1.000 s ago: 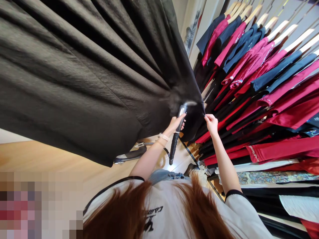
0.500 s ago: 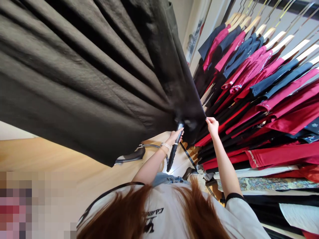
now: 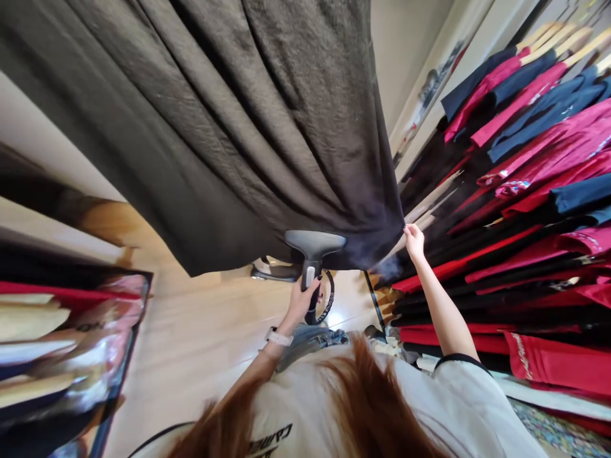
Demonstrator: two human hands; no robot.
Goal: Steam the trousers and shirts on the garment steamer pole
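A large dark grey-brown garment (image 3: 238, 140) hangs in front of me, with soft folds running down it. My left hand (image 3: 305, 299) is wrapped round the handle of a garment steamer (image 3: 315, 245), whose wide grey head lies against the cloth close to its lower edge. Faint steam drifts to the right of the head. At the cloth's lower right corner, my right hand (image 3: 414, 242) pinches the edge and holds it out to the side. The steamer's ribbed black hose (image 3: 329, 299) curves down from the handle.
Red, pink and navy clothes (image 3: 534, 191) hang in a dense row on wooden hangers at the right. A shelf of folded, partly bagged clothes (image 3: 71, 337) stands at the lower left. Beneath the garment, the steamer's base (image 3: 274, 270) rests on the pale floor (image 3: 191, 331).
The steamer head has come out from behind the garment onto its near face, moving left. My right hand still pinches the corner. The view has turned, showing more on the left.
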